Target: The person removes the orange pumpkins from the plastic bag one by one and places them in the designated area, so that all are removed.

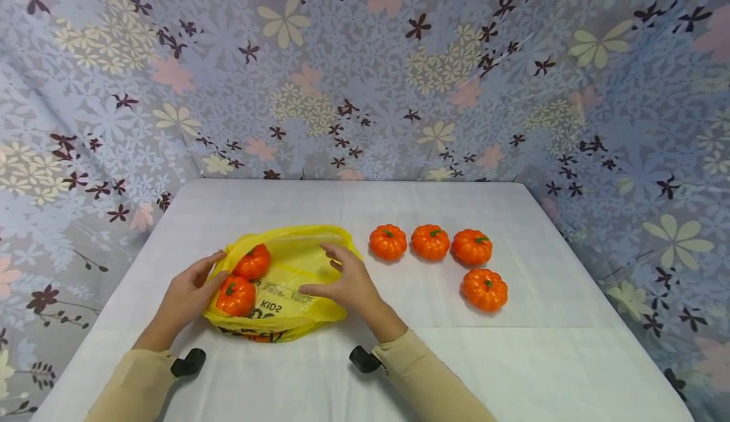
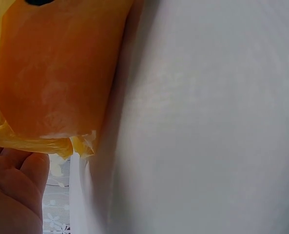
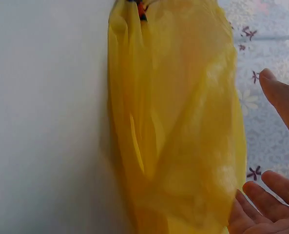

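Note:
A yellow plastic bag (image 1: pixel 302 260) lies on the table with its mouth spread wide, dark print showing inside. Two small orange toy pumpkins (image 1: pixel 236 296) with green stems sit in its left part. At the bag's left rim my left hand (image 1: pixel 191 289) touches the plastic, thumb and fingers apart beside the pumpkins. My right hand (image 1: pixel 353 282) is over the bag's right side, its fingers and thumb spread and nothing between them. In the right wrist view the yellow bag (image 3: pixel 183 126) stands beside the spread fingers (image 3: pixel 271 195).
Several more toy pumpkins (image 1: pixel 430 242) are on the white tablecloth (image 1: pixel 513 365) right of the bag: three in a row, one nearer me (image 1: pixel 484 289). A flowered cloth (image 1: pixel 365 92) hangs behind and at both sides of the table.

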A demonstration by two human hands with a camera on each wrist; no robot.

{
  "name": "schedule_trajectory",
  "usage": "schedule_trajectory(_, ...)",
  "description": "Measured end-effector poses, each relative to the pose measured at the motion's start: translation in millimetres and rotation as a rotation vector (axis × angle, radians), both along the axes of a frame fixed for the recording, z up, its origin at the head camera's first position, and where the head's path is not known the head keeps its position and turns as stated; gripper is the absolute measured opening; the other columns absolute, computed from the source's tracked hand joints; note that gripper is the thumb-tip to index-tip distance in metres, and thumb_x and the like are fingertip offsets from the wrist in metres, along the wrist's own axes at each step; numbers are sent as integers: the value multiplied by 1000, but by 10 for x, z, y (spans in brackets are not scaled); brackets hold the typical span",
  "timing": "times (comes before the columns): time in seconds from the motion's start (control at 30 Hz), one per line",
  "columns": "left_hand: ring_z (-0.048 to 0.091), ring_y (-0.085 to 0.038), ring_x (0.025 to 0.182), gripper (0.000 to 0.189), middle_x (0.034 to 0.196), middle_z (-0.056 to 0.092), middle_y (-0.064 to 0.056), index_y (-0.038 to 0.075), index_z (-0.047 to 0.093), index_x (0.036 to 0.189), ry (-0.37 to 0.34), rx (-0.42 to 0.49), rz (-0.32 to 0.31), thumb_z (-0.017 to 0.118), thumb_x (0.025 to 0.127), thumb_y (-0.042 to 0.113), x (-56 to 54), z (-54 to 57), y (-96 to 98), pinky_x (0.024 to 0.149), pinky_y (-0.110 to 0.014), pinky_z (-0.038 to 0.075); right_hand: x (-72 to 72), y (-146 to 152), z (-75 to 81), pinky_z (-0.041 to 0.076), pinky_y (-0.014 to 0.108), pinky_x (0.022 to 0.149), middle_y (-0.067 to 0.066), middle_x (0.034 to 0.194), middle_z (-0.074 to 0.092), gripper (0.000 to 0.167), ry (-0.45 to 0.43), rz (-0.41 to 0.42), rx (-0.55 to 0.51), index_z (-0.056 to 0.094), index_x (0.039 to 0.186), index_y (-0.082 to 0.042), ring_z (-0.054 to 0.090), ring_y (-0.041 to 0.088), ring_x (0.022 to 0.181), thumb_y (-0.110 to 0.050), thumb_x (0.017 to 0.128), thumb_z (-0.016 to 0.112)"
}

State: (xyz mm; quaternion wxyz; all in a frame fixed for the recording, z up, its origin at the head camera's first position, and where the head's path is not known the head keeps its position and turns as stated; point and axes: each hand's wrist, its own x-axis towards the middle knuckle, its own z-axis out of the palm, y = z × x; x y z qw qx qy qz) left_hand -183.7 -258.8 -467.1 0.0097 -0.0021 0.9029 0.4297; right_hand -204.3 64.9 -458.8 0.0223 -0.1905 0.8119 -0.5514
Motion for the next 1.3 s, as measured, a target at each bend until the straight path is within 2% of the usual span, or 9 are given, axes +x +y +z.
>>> schedule_trajectory(0.4,26,-46,146,71,160,32,-18,9,40,155,-34,-3,11,53,101,54,-8,9,6,113,-60,30,57,-283,-28,42,33,110,10,149,50,86,-32,47,20,51,147,-9,49,26,134,-39,76,89)
schedule_trajectory(0.63,27,-46,145,71,160,33,-19,8,41,154,-21,-12,10,53,101,54,-6,7,-12,113,-60,30,96,-476,15,45,40,108,4,147,52,85,-50,81,103,50,148,-12,51,26,132,-48,79,85)
schedule_trajectory(0.8,27,-46,145,72,160,33,-18,9,42,154,-19,0,5,54,100,55,-10,4,-15,113,-60,31,114,-617,45,46,35,106,-2,147,51,85,-47,117,181,51,147,-11,51,23,131,-53,80,82)
schedule_trajectory(1.07,29,-46,144,69,158,35,-20,7,43,152,21,-13,-4,53,101,52,-4,2,-15,112,-61,31,138,-821,64,49,35,103,-1,147,51,89,-46,126,263,51,148,-12,54,23,129,-61,79,78)
schedule_trajectory(1.3,28,-45,145,67,158,35,-20,5,43,152,26,10,-15,54,102,49,10,-2,-13,113,-59,31,165,-950,-9,45,33,107,-3,145,52,93,-17,140,318,53,146,-12,50,15,132,-64,74,80)
